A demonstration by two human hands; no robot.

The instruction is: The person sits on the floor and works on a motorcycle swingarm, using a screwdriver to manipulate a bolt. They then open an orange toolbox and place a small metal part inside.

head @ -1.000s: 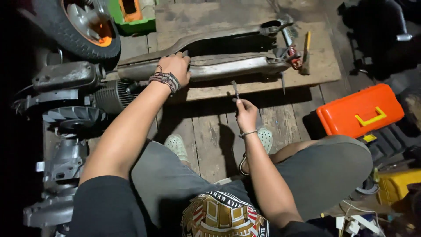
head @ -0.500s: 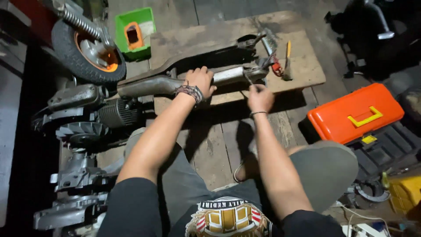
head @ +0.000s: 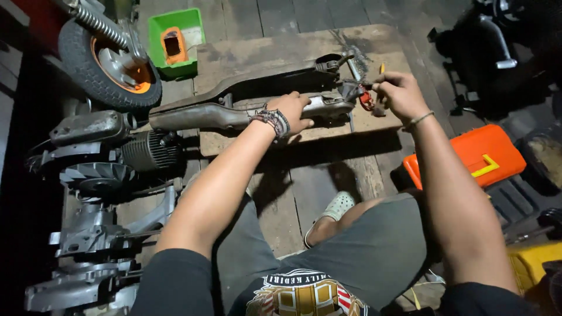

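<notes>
Floor: dark wooden planks, with a pale wooden board (head: 281,50) lying on them under the work.
Metal part: a long grey metal arm (head: 234,114) lies across the board, running left to right, its right end near a bundle of red wires (head: 366,100).
Left hand: the left hand (head: 293,111), a braided bracelet on its wrist, presses down flat on the arm's middle, fingers curled over it.
Right hand: the right hand (head: 398,93) is closed around a thin tool (head: 381,69) with a yellow tip, right beside the red wires at the arm's end.
Left side: an engine (head: 99,158) with cooling fins, and a wheel (head: 108,64) with an orange hub.
Behind: a green tray (head: 158,35).
Right side: an orange case (head: 474,155) on the floor.
</notes>
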